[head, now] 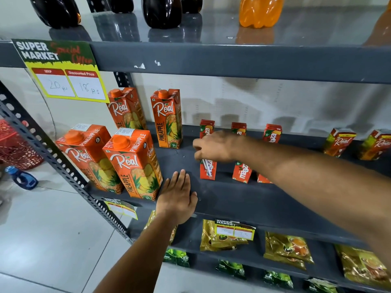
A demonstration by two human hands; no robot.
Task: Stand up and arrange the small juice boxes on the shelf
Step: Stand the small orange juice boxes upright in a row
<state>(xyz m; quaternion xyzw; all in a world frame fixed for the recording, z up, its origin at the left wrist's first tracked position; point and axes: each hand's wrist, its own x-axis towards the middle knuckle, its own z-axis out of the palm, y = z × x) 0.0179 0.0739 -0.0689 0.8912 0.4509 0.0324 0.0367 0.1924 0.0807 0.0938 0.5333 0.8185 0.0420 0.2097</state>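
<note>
Small red Maaza juice boxes stand upright in two rows on the grey shelf. My right hand reaches in from the right and is closed on the top of the front-left Maaza box. A second front box stands just right of it, and a third is mostly hidden by my forearm. Three more stand at the back. My left hand lies flat and open on the shelf's front edge, holding nothing.
Tall orange Real pineapple cartons stand at the shelf's left, touching my left hand's side. Two small Real boxes stand at the far right. Soda bottles sit on the shelf above, and gold packets below. A red basket stands on the floor.
</note>
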